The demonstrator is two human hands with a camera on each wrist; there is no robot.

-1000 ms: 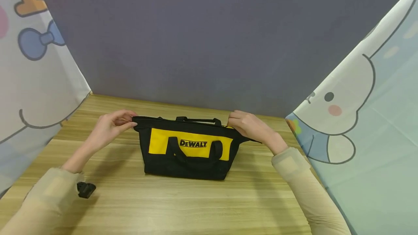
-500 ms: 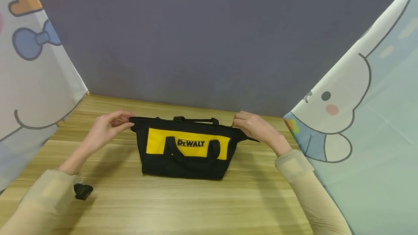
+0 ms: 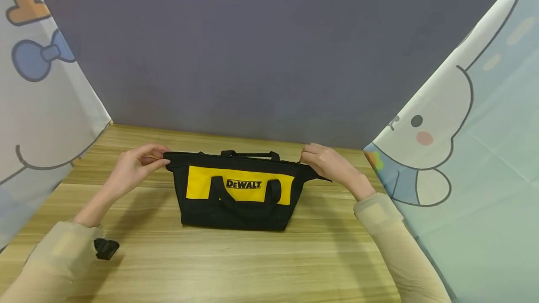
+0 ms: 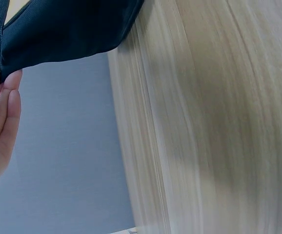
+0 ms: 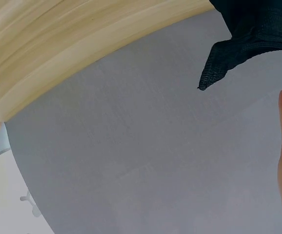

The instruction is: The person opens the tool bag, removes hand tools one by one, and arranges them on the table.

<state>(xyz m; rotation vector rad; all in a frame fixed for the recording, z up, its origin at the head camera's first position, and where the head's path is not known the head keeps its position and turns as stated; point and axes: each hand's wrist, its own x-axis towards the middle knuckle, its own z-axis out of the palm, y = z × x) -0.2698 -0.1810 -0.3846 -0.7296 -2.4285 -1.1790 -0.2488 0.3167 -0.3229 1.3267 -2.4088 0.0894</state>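
Toward the far edge of the wood-grain surface, your left hand and right hand sensibly pinch the likely light, soft black-and-yellow fabric bag by its top.

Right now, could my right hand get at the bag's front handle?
Probably yes: your right hand is at the top of the bag, and the front handle hangs nearby with nothing visible covering it; the hand would first need to come down.

The left arm and right arm reach forward, wide apart. The left hand pinches with its thumb and fingers. The right hand has bent fingers, the tips hard to see. Both wrists stick out of sleeves.
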